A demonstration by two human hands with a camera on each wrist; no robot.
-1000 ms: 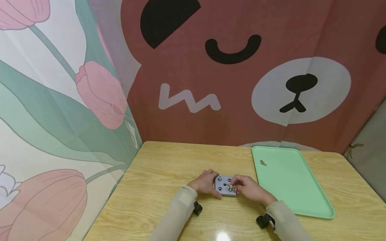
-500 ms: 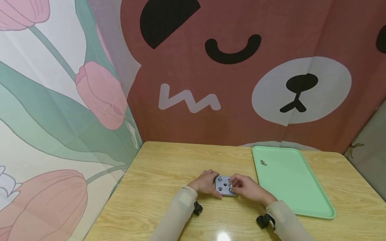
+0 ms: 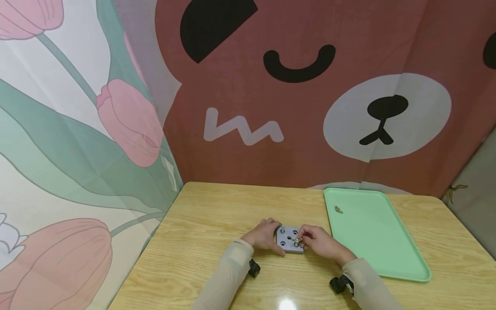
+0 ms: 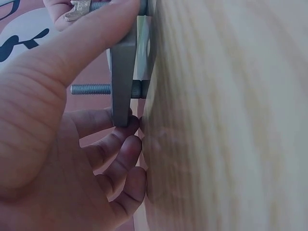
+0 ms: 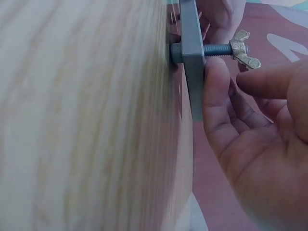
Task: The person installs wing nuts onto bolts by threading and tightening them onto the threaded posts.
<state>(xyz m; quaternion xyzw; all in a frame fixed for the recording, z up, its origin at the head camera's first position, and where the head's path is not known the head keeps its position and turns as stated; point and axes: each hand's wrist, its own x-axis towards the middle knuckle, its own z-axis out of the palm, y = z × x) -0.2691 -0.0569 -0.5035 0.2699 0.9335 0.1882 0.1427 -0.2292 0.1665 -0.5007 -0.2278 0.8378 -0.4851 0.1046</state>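
Note:
A grey metal plate (image 3: 289,246) with several round holes lies on the wooden table, raised on the heads of its bolts. My left hand (image 3: 264,236) grips its left side, thumb at the near edge and fingers at the far one. Through the plate's right side a threaded bolt (image 5: 217,50) points up, with a brass wing nut (image 5: 238,46) near its tip. My right hand (image 3: 320,243) holds the wing nut at its wings between thumb and fingers, other fingers resting by the plate. A second bolt (image 4: 90,89) without a nut stands at the far left corner.
A light green tray (image 3: 372,241) lies to the right, with a small brass wing nut (image 3: 339,209) near its far left corner. The wooden table (image 3: 217,202) ends at a hanging cloth (image 3: 240,163) printed with a bear. A camera (image 3: 338,284) sits on the right wrist.
Half a second ago my right fingers covered the wing nut; they have shifted slightly and its wings show again, turned on the bolt. The left hand and plate stay in place.

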